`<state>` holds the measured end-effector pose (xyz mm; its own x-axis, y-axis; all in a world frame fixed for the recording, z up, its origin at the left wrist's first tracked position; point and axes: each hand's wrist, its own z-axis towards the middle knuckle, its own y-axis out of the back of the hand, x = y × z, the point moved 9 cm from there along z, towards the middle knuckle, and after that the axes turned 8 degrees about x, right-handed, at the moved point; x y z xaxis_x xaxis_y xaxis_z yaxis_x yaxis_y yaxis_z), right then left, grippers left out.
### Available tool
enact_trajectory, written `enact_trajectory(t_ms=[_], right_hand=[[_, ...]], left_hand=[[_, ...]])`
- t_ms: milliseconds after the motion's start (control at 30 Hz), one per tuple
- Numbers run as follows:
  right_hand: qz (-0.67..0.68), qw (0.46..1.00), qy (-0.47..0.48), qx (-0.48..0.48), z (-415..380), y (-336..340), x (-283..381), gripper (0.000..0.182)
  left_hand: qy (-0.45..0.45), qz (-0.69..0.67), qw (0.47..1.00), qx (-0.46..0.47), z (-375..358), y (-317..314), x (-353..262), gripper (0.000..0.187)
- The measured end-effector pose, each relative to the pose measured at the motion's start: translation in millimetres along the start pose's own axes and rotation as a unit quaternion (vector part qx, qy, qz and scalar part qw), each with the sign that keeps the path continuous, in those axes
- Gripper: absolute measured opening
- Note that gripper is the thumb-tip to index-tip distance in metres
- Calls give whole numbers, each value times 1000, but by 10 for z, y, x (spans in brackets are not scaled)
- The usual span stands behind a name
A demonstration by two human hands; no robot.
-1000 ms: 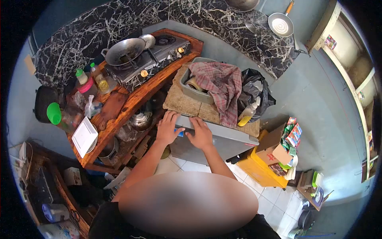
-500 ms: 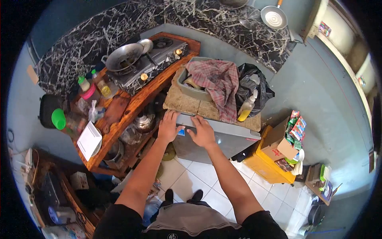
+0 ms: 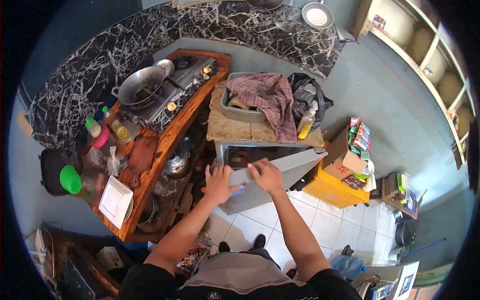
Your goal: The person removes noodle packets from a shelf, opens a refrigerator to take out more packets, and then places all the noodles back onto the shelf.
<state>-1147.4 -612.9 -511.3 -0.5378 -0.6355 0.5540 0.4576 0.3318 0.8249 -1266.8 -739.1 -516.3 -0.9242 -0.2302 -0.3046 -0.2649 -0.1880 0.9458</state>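
A small grey refrigerator stands before me, its door (image 3: 295, 172) swung partly out with the hinge side to the right. My left hand (image 3: 219, 185) is hooked over the door's free left corner. Along the top edge, my right hand (image 3: 266, 176) curls its fingers over the rim, thumb on the front. Behind the door a dark strip of the interior (image 3: 239, 156) shows, its contents too dim to make out. On the refrigerator's top lies a brown mat (image 3: 240, 129) bearing a grey basin (image 3: 243, 116), a checked cloth (image 3: 270, 97), a black plastic bag (image 3: 307, 95) and a yellow spray bottle (image 3: 306, 122).
Left is a wooden counter (image 3: 175, 112) with a gas stove, a wok (image 3: 142, 86), bottles, a cutting board (image 3: 141, 155) and a white tray (image 3: 116, 200). A yellow crate (image 3: 325, 187) with a cardboard box (image 3: 345, 160) stands right of the door. White tiles (image 3: 260, 220) cover the floor.
The refrigerator door has come open toward me, showing part of the inside. Both hands have moved down with its top edge, and the view has shifted slightly right.
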Motion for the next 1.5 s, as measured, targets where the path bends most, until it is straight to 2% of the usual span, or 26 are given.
enact_trajectory(t_ms=[67, 133, 167, 233, 267, 300, 367, 400, 633, 800, 1000, 1200, 1400, 1467, 1500], right_hand=[[-19, 999, -43, -7, -151, 15, -92, 47], [-24, 997, -73, -10, -319, 140, -66, 47], [-25, 995, -94, -3, -425, 164, -87, 48], [-39, 994, -103, -20, -592, 202, -173, 50], [-44, 992, -120, -10, -686, 204, -246, 50], [-48, 989, -137, 0, -780, 224, -288, 51], [-50, 988, -144, -23, -971, 340, -338, 54], [-27, 987, -159, -13, -1068, 386, -382, 55], [17, 970, -239, -35, -1671, 733, -870, 56], [53, 958, -276, -54, -1932, 997, -1255, 59], [48, 943, -318, -84, -2129, 1309, -1693, 58], [45, 947, -291, -131, -2216, 1557, -2066, 55], [46, 951, -284, -114, -2212, 1779, -2399, 58], [43, 952, -286, -95, -2201, 1834, -2515, 58], [46, 951, -292, -92, -2209, 1856, -2573, 58]], left_hand=[[-30, -7, 999, 12, -141, -3, -98, 64], [-48, -120, 985, 111, -296, -187, -168, 69], [-58, -124, 984, 117, -368, -223, -210, 69], [-89, -215, 956, 179, -471, -254, -390, 72], [-72, -288, 930, 216, -535, -273, -454, 62], [-79, -289, 928, 223, -536, -387, -456, 62], [-85, -454, 804, 373, -686, -864, -540, 42], [-111, -463, 800, 365, -714, -818, -600, 30], [-101, -421, 811, 393, -838, -1219, -495, 36], [-115, -412, 822, 376, -839, -1393, -532, 37], [-50, -379, 817, 431, -866, -1499, -864, 35], [-73, -385, 810, 437, -874, -1741, -1337, 36], [-18, -343, 816, 464, -952, -1890, -1685, 32], [-53, -377, 824, 420, -989, -2018, -1719, 36], [-51, -375, 821, 427, -1046, -2061, -1732, 36]])
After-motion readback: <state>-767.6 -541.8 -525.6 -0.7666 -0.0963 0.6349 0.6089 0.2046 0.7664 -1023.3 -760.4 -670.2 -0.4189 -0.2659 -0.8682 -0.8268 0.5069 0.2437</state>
